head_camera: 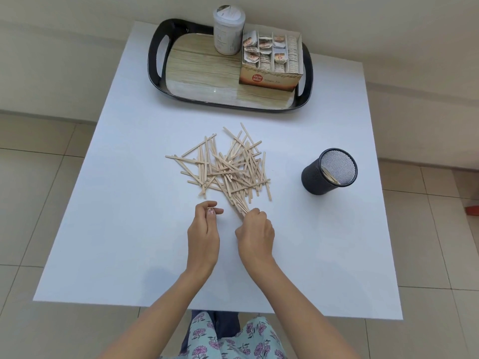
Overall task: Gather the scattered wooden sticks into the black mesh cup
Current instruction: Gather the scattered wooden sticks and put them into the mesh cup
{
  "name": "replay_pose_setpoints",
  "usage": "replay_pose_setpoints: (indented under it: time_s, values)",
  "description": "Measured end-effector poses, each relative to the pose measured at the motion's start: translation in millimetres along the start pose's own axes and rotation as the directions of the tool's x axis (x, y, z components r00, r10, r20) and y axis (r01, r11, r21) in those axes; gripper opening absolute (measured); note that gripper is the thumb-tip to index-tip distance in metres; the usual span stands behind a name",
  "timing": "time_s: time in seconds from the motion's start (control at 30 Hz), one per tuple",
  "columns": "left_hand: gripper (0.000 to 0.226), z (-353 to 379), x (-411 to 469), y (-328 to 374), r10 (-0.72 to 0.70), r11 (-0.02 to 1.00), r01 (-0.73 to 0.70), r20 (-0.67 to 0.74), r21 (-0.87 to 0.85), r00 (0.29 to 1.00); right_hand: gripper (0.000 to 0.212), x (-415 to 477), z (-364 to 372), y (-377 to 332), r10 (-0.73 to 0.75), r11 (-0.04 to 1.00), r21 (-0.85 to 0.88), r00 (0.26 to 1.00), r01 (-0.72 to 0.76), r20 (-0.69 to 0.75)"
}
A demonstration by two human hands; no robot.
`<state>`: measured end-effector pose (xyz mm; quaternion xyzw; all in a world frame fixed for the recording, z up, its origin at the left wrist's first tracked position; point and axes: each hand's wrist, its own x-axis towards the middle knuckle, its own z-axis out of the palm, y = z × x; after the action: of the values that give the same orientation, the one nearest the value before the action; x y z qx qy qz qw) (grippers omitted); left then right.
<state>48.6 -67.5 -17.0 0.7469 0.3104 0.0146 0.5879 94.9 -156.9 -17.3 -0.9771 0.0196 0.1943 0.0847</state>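
1. A loose pile of wooden sticks [228,167] lies in the middle of the frame on a white desk [129,242].
2. The right hand [255,233] is closed around a bundle of sticks [239,203] at the lower edge of the pile, their far ends fanning up into the heap.
3. The left hand [204,234] hovers just left of that bundle, fingers loosely curled, holding nothing.
4. The black mesh cup [328,172] stands at the right of the frame, well apart from the pile, with a few sticks already inside.
5. At the top of the frame a black tray [155,73] carries a white jar [228,29] and an open box of tea bags [272,60].
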Motion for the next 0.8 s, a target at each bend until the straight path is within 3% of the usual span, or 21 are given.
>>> replay_pose_setpoints:
  time_s: [0.2, 0.27, 0.33, 0.43, 0.53, 0.7, 0.8]
  values:
    - [0.024, 4.1, 0.3, 3.9, -0.105, 0.984, 0.106, 0.016, -0.142, 0.994, 0.017, 3.0, -6.2, 7.6, -0.006, 0.999, 0.052, 1.0, 0.005, 0.014]
    - [0.025, 5.2, 1.2, 6.8, -0.151, 0.969, 0.15, 0.01, -0.197, 0.988, 0.012, 5.1, -8.2, 12.8, 0.001, 0.972, 0.235, 0.999, -0.012, 0.048]
    - [0.025, 6.2, 1.3, 9.8, -0.17, 0.959, 0.168, 0.01, -0.23, 0.985, 0.006, 7.0, -9.6, 18.0, 0.003, 0.877, 0.478, 0.997, -0.041, 0.08]
    - [0.024, 8.2, 0.5, 16.1, -0.137, 0.963, 0.141, 0.031, -0.229, 0.99, 0.012, 6.6, -11.6, 23.4, -0.055, 0.746, 0.665, 0.998, 0.022, 0.028]
    - [0.024, 11.8, 1.8, 27.1, -0.092, 0.966, 0.112, 0.096, -0.234, 0.991, 0.016, 6.7, -12.2, 24.0, -0.136, 0.705, 0.698, 0.99, 0.123, -0.037]
    - [0.031, 15.9, 8.6, 48.6, 0.048, 0.981, 0.006, 0.277, -0.193, 0.96, 0.004, 7.6, -10.6, 19.3, -0.184, 0.613, 0.772, 0.981, 0.166, -0.064]
    - [0.037, 20.0, 10.2, 59.9, 0.145, 0.98, -0.089, 0.336, -0.176, 0.931, 0.048, 8.8, -13.1, 13.1, -0.23, 0.485, 0.854, 0.97, 0.186, -0.081]
